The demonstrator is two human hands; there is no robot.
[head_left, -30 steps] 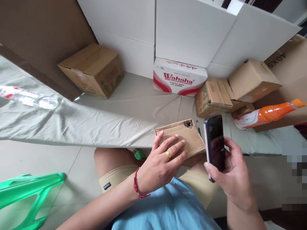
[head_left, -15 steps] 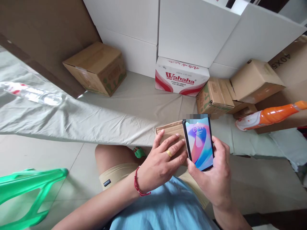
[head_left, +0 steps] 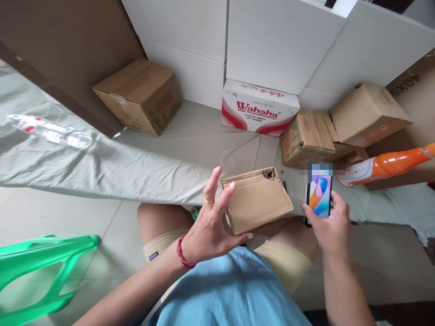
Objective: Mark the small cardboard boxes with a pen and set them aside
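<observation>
In my right hand (head_left: 331, 226) I hold a smartphone (head_left: 318, 199), upright and with its colourful screen lit; the upper part is pixelated. Left of it, a small flat cardboard box (head_left: 258, 199) lies at the bench's front edge, with a ragged dark hole near its far right corner. My left hand (head_left: 214, 222), wearing a ring and a red bracelet, is beside the box's left edge. Its fingers are spread, and one fingertip overlaps the box top; whether it touches cannot be told. A thin dark stick-like item (head_left: 284, 179) lies just right of the box.
On the cloth-covered bench (head_left: 193, 136) stand a brown carton (head_left: 139, 97), a white and red Wahaha carton (head_left: 260, 108) and more brown cartons (head_left: 307, 136). A clear plastic bottle (head_left: 50, 131) lies left; an orange bottle (head_left: 390, 165) is right. A green plastic stool (head_left: 50, 271) stands lower left.
My right hand has carried the smartphone to the right, away from the box. My left hand has moved left off the box top and spread its fingers, uncovering the hole.
</observation>
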